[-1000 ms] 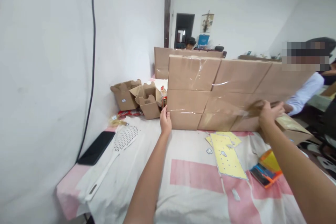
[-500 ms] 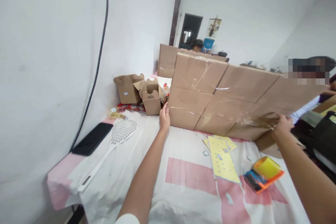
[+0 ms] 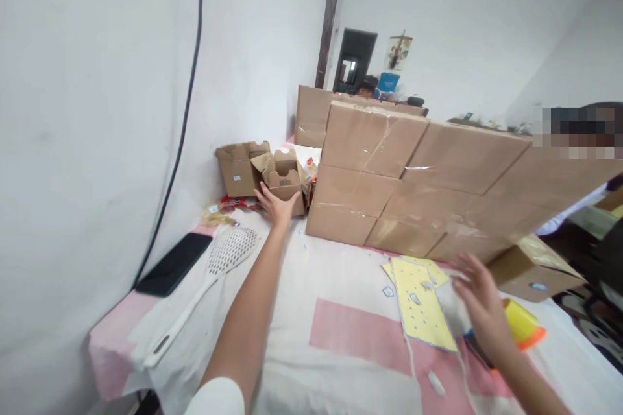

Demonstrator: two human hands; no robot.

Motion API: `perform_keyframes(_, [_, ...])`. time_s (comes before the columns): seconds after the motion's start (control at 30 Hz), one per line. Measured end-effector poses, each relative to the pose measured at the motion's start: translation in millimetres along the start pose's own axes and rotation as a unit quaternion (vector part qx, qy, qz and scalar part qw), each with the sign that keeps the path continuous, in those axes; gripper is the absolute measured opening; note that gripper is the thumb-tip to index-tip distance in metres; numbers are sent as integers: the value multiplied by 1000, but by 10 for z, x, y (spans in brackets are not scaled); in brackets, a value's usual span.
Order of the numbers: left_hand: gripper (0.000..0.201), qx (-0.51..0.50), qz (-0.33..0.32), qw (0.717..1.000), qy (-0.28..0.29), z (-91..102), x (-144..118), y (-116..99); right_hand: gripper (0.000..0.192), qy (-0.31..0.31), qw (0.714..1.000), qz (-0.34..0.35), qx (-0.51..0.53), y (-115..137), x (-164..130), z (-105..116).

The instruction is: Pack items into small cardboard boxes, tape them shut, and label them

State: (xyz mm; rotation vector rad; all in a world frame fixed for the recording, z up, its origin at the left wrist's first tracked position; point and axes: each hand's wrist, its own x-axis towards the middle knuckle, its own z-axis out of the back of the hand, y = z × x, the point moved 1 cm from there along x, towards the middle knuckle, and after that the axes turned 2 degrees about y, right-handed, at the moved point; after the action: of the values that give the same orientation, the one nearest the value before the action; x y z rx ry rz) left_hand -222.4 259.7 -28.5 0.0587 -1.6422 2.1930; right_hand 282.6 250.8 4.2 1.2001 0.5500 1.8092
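Observation:
My left hand (image 3: pixel 276 205) is spread against the front of a small brown cardboard box (image 3: pixel 286 185) with raised flaps. Its fingers reach past the box's left side, and the thumb lies near the right front. My right hand (image 3: pixel 479 305), slightly blurred, hovers over the bed-like covered surface with fingers apart and nothing in them. It is beside a yellow dotted paper cutout (image 3: pixel 418 311) and partly hides a yellow, orange and blue object (image 3: pixel 524 323). Behind stands a wide wall of taped cardboard boxes (image 3: pixel 413 188).
Another open cardboard box (image 3: pixel 237 172) stands by the wall. A black phone-like slab (image 3: pixel 174 264) and a white fly swatter (image 3: pixel 232 249) lie left. A closed cardboard box (image 3: pixel 535 272) sits right. A person (image 3: pixel 584 126) is beyond the box wall.
Both hands have let go of the taped box wall. My left hand has moved left to the small open box; my right hand has come down and left, towards the yellow paper.

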Motion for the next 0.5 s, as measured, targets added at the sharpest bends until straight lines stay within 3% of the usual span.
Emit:
perform_keyframes(0.07, [136,23,-36,999,3,-44,-10,-98,61,65,998,21,-10,121,-519,-297])
perform_keyframes(0.13, [137,36,-48,998,-2,-77,-53,-204,58,84,995,53,-21,219,-914,-560])
perform_keyframes(0.27, [129,10,-61,998,-15,68,-102,-378,51,104,989,96,-33,269,-1308,-887])
perform_keyframes(0.37, [125,-5,-154,988,-27,538,-133,-409,51,102,985,127,-50,220,-1369,-927])
perform_keyframes(0.5, [128,16,-235,972,-8,1652,-375,-155,53,110,986,122,-19,217,-1294,-865])
